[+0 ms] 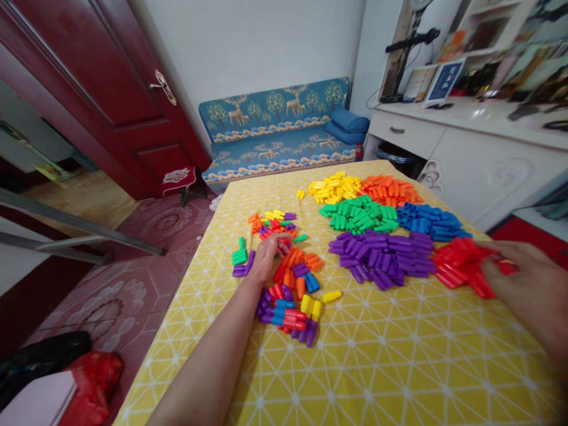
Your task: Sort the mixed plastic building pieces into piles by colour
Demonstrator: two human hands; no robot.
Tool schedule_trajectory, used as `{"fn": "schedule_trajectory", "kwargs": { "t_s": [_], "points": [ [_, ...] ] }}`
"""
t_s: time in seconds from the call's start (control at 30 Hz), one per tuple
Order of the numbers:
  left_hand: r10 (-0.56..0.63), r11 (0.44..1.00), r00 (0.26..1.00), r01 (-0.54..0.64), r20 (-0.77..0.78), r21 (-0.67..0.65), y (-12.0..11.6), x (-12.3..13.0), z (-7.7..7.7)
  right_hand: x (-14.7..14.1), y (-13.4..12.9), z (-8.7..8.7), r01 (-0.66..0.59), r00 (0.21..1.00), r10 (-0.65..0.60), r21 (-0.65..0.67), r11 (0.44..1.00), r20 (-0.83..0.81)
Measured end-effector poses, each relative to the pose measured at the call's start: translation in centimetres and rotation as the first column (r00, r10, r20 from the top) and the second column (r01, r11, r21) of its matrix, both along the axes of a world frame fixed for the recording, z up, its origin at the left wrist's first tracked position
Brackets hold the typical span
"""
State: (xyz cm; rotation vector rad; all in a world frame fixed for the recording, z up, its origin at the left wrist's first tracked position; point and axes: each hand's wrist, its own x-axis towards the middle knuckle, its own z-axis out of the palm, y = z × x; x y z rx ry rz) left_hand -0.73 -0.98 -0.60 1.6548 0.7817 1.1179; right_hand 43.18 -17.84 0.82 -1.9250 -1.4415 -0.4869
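My left hand (267, 253) reaches over a mixed pile of plastic bullet-shaped blocks, its fingers stretched out and touching the pieces. Under and around it lie orange blocks (294, 258), purple, red, green, yellow and blue ones, many joined side by side. At the table's right side, my right hand (517, 278) is at the heap of red blocks (461, 263), slightly blurred. A red block (506, 265) shows between its thumb and fingers. A single yellow block (332, 296) lies apart, right of the mixed pile.
Sorted heaps of purple (384, 254), green (359, 214), blue (428, 222), yellow (335, 188) and orange blocks (390, 190) stand on the yellow patterned tablecloth (364, 361). Beyond are a blue sofa (275, 136), a white cabinet (497, 154), a red door (110, 77) and a small stool (178, 177).
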Motion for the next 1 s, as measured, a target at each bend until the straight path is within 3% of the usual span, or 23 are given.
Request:
{"fn": "schedule_trajectory", "kwargs": {
  "t_s": [0.2, 0.3, 0.33, 0.4, 0.47, 0.5, 0.63, 0.77, 0.87, 1.0],
  "points": [
    [0.003, 1.0, 1.0, -0.003, 0.002, -0.002, 0.0, 0.0, -0.1, -2.9, -0.3, 1.2, -0.03, 0.998, 0.036, 0.118, 0.992, -0.049],
    [0.008, 1.0, 1.0, -0.008, -0.007, 0.005, 0.1, 0.0, -0.1, -7.4, 0.3, 1.2, -0.279, 0.949, 0.29, 0.097, 0.955, -0.124],
    [0.011, 1.0, 1.0, -0.011, -0.015, 0.014, 0.1, 0.0, -0.1, -9.3, 0.5, 0.8, -0.413, 0.898, 0.414, 0.044, 0.91, -0.149],
    [0.026, 0.999, 0.999, -0.025, -0.04, 0.039, 0.0, 0.0, -0.1, -13.7, 1.0, -0.1, -0.638, 0.766, 0.612, -0.122, 0.76, -0.195],
    [0.056, 0.997, 0.996, -0.051, -0.071, 0.066, 0.0, -0.1, 0.0, -17.9, 2.1, -0.8, -0.72, 0.693, 0.678, -0.292, 0.63, -0.246],
    [0.08, 0.994, 0.993, -0.072, -0.09, 0.083, 0.0, -0.1, 0.0, -19.8, 2.9, -1.1, -0.72, 0.692, 0.671, -0.325, 0.614, -0.265],
    [0.217, 0.963, 0.959, -0.18, -0.183, 0.2, 0.0, -0.1, 0.0, -25.0, 7.1, -0.9, -0.678, 0.735, 0.589, -0.348, 0.648, -0.336],
    [0.352, 0.903, 0.875, -0.225, -0.332, 0.366, 0.2, -0.1, 0.2, -27.5, 10.2, -0.8, -0.623, 0.779, 0.519, -0.343, 0.703, -0.352],
    [0.417, 0.873, 0.784, -0.205, -0.46, 0.443, 0.0, 0.1, 0.6, -27.9, 10.9, -1.7, -0.631, 0.751, 0.522, -0.207, 0.748, -0.404],
    [0.381, 0.892, 0.708, -0.112, -0.595, 0.438, -0.5, 0.4, 0.9, -27.2, 11.4, -3.0, -0.623, 0.691, 0.556, 0.009, 0.782, -0.461]
  ]
}}
